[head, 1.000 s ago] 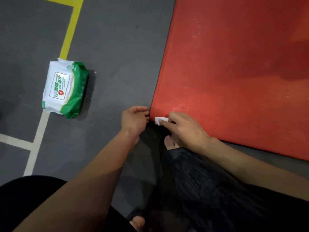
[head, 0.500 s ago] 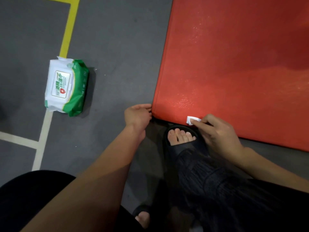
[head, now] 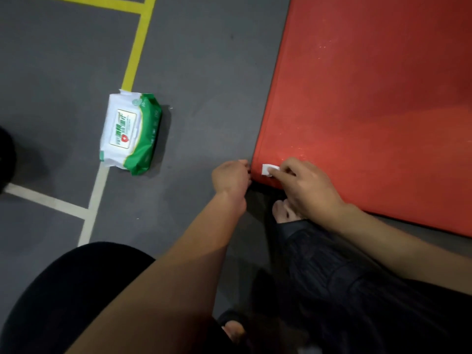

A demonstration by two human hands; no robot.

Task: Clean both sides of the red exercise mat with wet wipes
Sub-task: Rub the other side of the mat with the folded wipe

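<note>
While the left hand (head: 231, 176) grips the red mat (head: 370, 111) on grey floor (head: 204, 72), the right hand (head: 306, 186) pinches a wipe (head: 267, 170).

- A gym or sports hall: grey floor (head: 209, 72) marked with yellow lines (head: 136, 51) and white lines (head: 46, 200).
- A red exercise mat (head: 378, 103) lies on it.

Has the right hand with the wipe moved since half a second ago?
Yes. The right hand and wipe slid left along the mat edge, toward its corner.
</note>
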